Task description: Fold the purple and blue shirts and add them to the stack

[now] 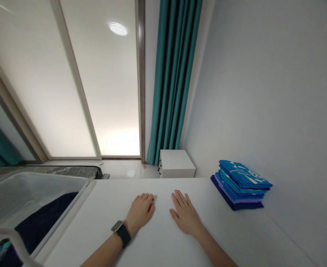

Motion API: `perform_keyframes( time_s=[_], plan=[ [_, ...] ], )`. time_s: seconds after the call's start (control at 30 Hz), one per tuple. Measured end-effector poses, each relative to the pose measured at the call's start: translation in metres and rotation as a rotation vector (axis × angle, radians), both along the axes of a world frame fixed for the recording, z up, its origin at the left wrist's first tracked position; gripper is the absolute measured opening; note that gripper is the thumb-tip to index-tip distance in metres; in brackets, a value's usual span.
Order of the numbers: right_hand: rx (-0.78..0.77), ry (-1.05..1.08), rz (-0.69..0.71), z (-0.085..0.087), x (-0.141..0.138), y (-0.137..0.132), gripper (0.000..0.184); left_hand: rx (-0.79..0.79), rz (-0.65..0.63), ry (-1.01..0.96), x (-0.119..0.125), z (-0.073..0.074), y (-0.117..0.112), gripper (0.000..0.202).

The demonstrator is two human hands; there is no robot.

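My left hand (140,212) rests palm down on the white table (163,241), fingers loosely curled at the tips, holding nothing; a black smartwatch (121,231) sits on its wrist. Beside it my right hand (185,214) lies flat on the table with its fingers stretched out and together, empty. The two hands are a short gap apart near the table's middle. A stack of folded blue and purple shirts (240,184) sits at the table's far right, against the wall, well away from my right hand.
A translucent plastic bin (41,185) at the left holds dark navy cloth (45,215). Beyond the table stand a small white cabinet (176,163), a teal curtain (173,81) and frosted glass panels (69,81). A white wall (277,92) borders the right side.
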State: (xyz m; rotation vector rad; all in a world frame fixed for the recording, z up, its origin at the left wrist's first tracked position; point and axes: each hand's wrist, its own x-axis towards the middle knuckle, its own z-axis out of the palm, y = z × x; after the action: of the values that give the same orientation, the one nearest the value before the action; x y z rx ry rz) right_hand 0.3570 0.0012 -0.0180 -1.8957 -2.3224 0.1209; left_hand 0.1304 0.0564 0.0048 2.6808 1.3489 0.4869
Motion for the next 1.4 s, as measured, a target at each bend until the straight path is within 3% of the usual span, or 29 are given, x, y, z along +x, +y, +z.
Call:
perform_keyframes(
  time_s=[0.27,0.47,0.67,0.87,1.0,1.2,1.4],
  plan=[
    [-0.023,0.007,0.126,0.0,-0.048,0.014,0.061,0.026,0.043,0.069,-0.072,0.002,-0.02,0.021],
    [-0.012,0.05,0.181,-0.001,-0.096,0.023,0.055,0.023,0.153,0.054,-0.11,0.001,-0.039,0.023],
    [-0.091,0.165,0.342,0.013,-0.144,0.05,0.05,0.066,0.212,0.132,-0.148,0.011,-0.058,0.019],
    [-0.104,0.368,0.561,0.027,-0.206,0.075,0.045,0.248,0.457,0.087,-0.202,0.021,-0.081,0.024],
    [-0.077,0.443,0.646,0.032,-0.254,0.082,0.039,0.326,0.629,0.015,-0.231,0.016,-0.101,0.023],
    [0.1,0.47,0.722,0.04,-0.325,0.099,0.031,0.274,0.796,-0.025,-0.251,0.0,-0.113,0.023],
    [0.034,0.18,0.935,0.056,-0.396,0.111,0.028,0.314,0.81,-0.045,-0.249,-0.006,-0.111,0.02]
  ],
)
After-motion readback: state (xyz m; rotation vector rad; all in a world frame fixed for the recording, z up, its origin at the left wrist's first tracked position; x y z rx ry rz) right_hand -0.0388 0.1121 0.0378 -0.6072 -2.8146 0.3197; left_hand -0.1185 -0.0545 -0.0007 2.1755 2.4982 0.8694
